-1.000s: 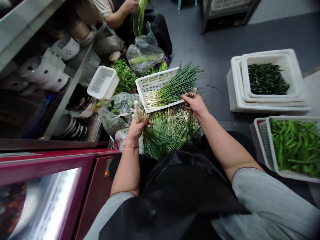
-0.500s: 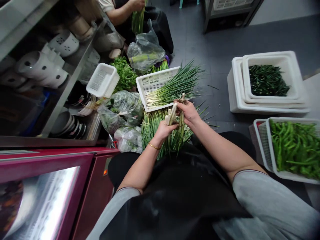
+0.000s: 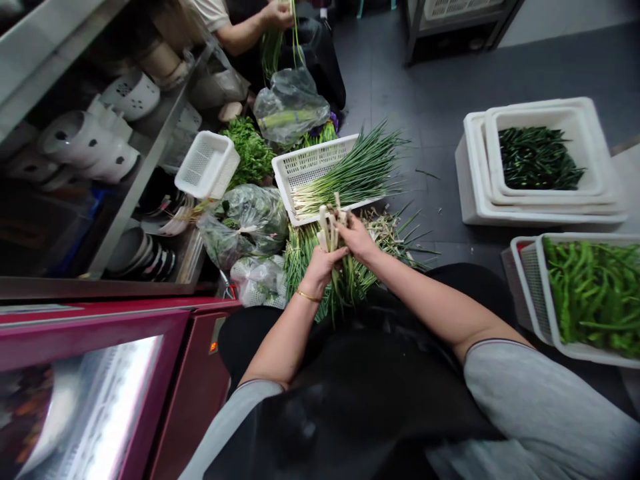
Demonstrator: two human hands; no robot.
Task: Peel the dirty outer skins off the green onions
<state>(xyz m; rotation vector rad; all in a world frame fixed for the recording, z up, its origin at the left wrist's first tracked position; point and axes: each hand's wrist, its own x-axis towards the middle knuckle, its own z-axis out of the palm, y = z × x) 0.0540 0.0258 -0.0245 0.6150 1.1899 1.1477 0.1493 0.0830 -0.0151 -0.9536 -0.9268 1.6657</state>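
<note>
The left hand [image 3: 321, 267] is wrapped around a bunch of spring onions [image 3: 324, 230], white ends up, over a loose pile [image 3: 300, 260] of more. The right hand [image 3: 359, 239] pinches stalks right beside it; a second ago the hands were well apart, and half a second ago the right was a little farther right. Beyond, the white basket [image 3: 320, 152] of laid spring onions has stayed put. Farthest, a co-worker's hand [image 3: 278, 13] holds long green stalks [image 3: 271, 50], a couple now hanging separate.
</note>
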